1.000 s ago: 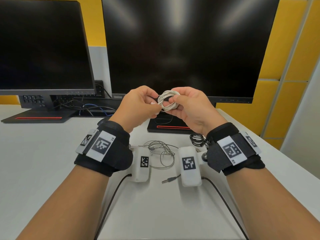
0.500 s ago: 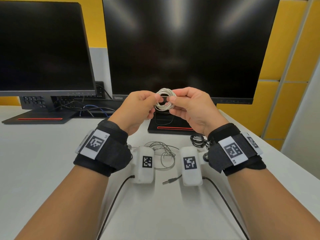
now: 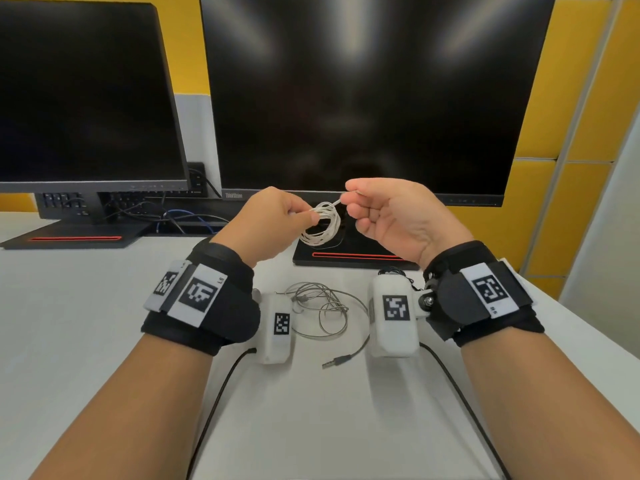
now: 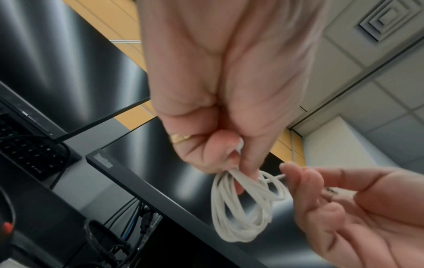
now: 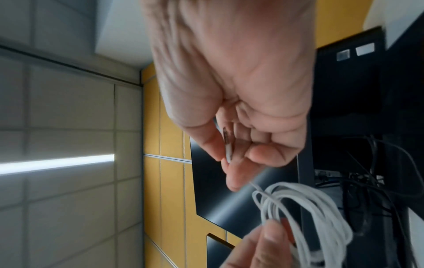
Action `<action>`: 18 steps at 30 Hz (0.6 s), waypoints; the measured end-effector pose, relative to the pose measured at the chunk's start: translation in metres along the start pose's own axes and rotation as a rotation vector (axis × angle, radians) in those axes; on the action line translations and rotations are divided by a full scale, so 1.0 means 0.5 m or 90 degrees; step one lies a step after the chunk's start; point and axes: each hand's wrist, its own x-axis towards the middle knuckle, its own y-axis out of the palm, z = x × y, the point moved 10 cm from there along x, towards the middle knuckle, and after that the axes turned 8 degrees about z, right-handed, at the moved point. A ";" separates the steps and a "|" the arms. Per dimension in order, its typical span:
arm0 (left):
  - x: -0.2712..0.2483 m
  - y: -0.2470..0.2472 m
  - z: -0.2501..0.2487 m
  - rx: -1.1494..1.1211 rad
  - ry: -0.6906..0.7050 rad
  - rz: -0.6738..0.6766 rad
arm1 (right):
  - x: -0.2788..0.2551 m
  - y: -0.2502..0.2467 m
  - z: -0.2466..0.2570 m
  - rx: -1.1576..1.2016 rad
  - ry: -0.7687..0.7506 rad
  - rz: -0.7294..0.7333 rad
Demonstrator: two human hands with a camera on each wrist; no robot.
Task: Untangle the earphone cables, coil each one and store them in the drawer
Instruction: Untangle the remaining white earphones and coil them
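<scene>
Item: white earphone cable [image 3: 320, 225], wound into a loose coil of several loops, held in the air above the counter [image 3: 86, 323] in front of the centre monitor [image 3: 363, 98].

Left hand [image 3: 273, 220]: fingers and thumb pinched on the coil at its 10 o'clock edge; the loops hang below the pinch.

Right hand [image 3: 391, 216]: thumb and forefinger pinch the free plug end, drawn out from the coil toward 2 o'clock; remaining fingers loosely curled.

Step in hand, by judgement: finishing the coil of the white cable, with its tail not yet secured.

Next move calls for: wrapping or tucking the tail around the loops while the left pinch keeps them together.

Also on counter: grey earphone cable [image 3: 322, 306], loose and uncoiled, at 6 o'clock from the hands, between the wrists.

Drawer: not in view.
</scene>
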 end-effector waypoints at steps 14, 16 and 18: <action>-0.001 -0.024 0.001 -0.021 -0.008 -0.092 | -0.005 0.064 -0.034 -0.181 0.054 0.158; -0.002 -0.018 -0.003 -0.015 -0.007 -0.079 | 0.001 0.048 -0.015 -0.212 -0.001 0.098; -0.003 -0.009 -0.011 -0.011 0.000 -0.060 | 0.001 0.036 -0.006 -0.207 -0.026 0.043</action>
